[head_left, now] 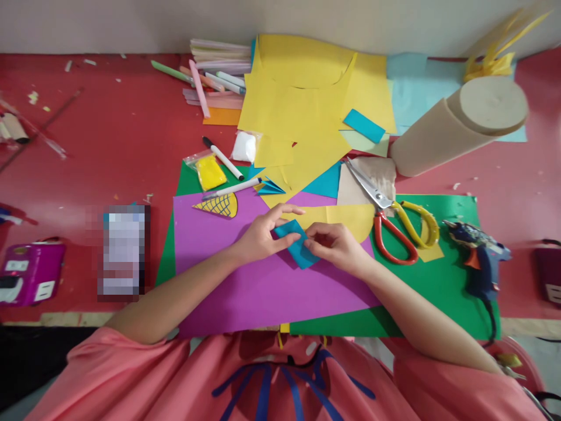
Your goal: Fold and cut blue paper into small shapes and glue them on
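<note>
Both hands meet over a purple sheet of paper (263, 286). My left hand (263, 234) and my right hand (335, 245) pinch a small folded piece of blue paper (298, 248) between their fingertips, one at each side. Just beyond the hands lie a yellow half-round cut-out (346, 217), a small folded blue paper shape (270, 187) and a yellow cone-shaped cut-out with a grid drawn on it (221, 204).
Scissors with red and yellow handles (394, 219) and a blue glue gun (480, 257) lie on a green sheet (438, 280) at the right. Yellow sheets (307, 93), markers (223, 158), straws and a tan foam roll (460, 126) sit further back. A phone (123, 251) lies at the left.
</note>
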